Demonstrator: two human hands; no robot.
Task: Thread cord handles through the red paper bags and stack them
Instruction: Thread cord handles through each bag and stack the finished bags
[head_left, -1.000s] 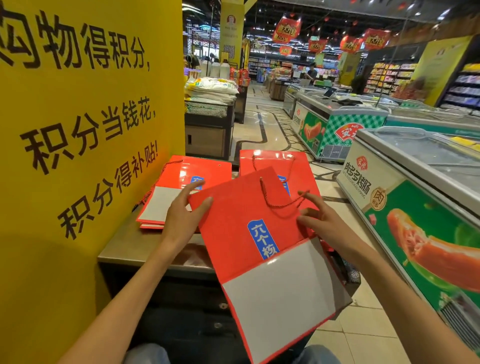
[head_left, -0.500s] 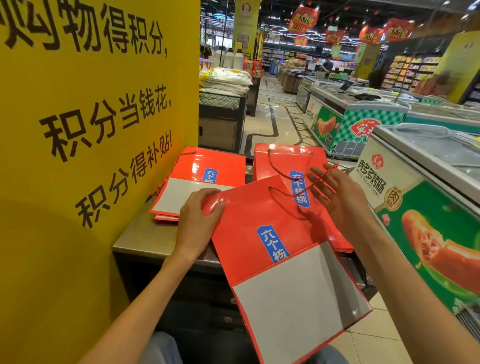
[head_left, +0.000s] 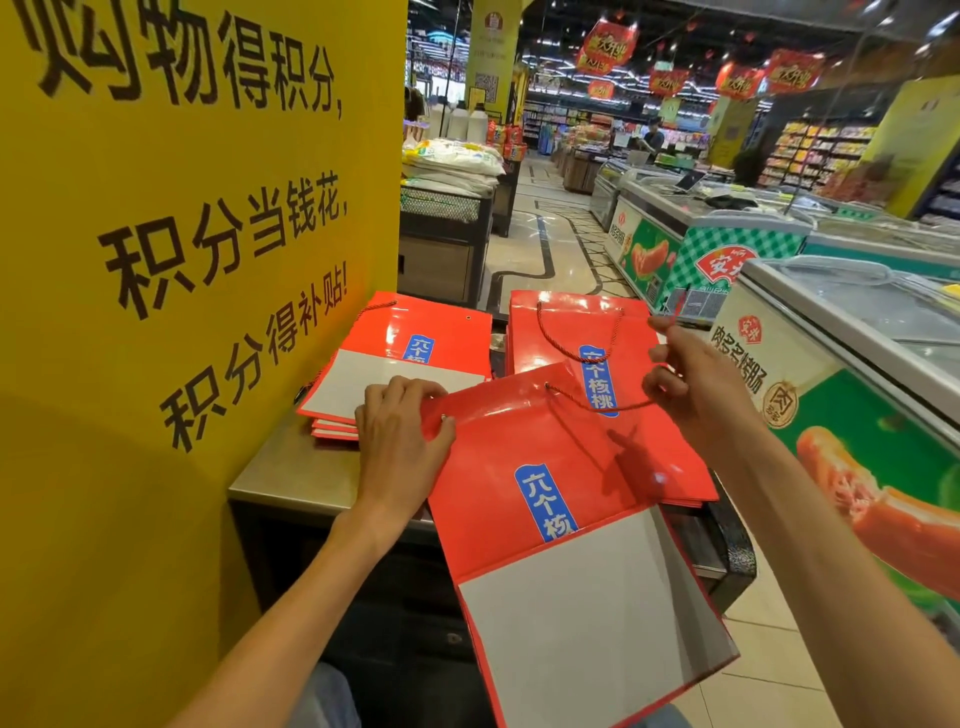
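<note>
held bag (head_left: 524, 457): glossy red, blue label with white characters, white-grey base panel | cord (head_left: 597, 405): red twisted | two stacks (head_left: 566, 332): same red | wall sign (head_left: 182, 208): yellow, black characters | freezer (head_left: 737, 260): green-white check | tabletop (head_left: 291, 478): grey metal

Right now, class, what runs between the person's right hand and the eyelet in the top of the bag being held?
In the head view, a red cord stretches from the right hand to the eyelet of the held bag.
</note>
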